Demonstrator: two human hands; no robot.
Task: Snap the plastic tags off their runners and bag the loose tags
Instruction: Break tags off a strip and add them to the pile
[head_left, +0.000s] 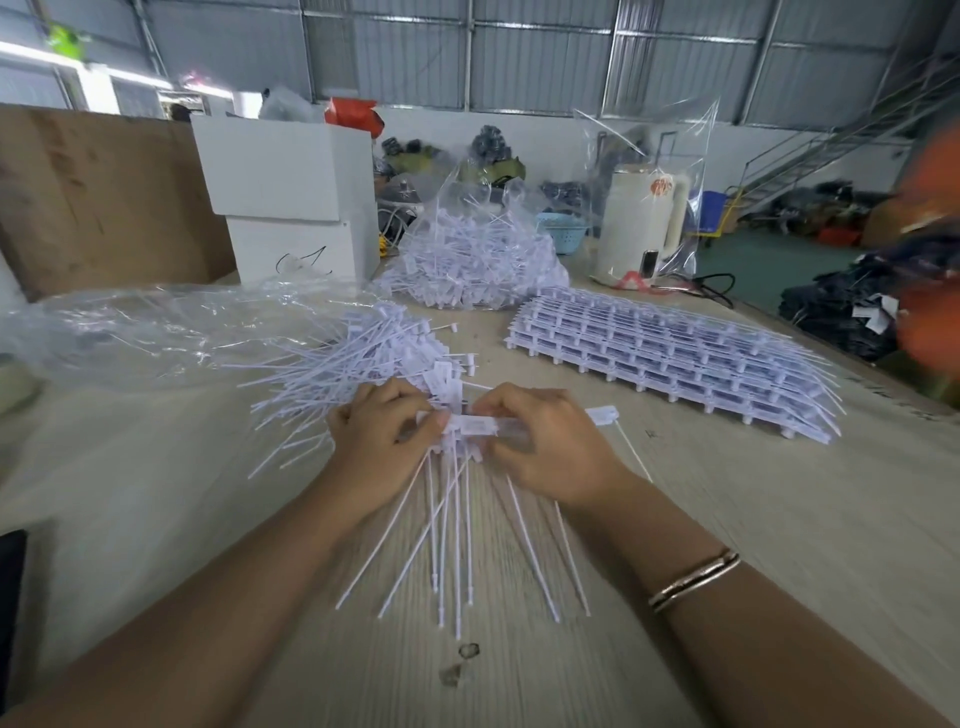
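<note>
My left hand (382, 441) and my right hand (540, 441) both grip a bundle of white plastic tags (457, 519) by the heads at the table's middle; the thin tails fan out toward me. Just beyond my hands lies a heap of loose tags (363, 358), spilling from a flat clear bag (156, 327) on the left. One single tag (605, 415) lies right of my right hand. A stack of tag runners (675, 353) sits at the right. Behind it stands a full clear bag of tags (478, 260).
White boxes (291, 197) and a brown cardboard sheet (98, 197) stand at the back left. A white kettle in a clear bag (644, 218) stands at the back right, with a black cable beside it. The table's right edge (883, 374) runs diagonally.
</note>
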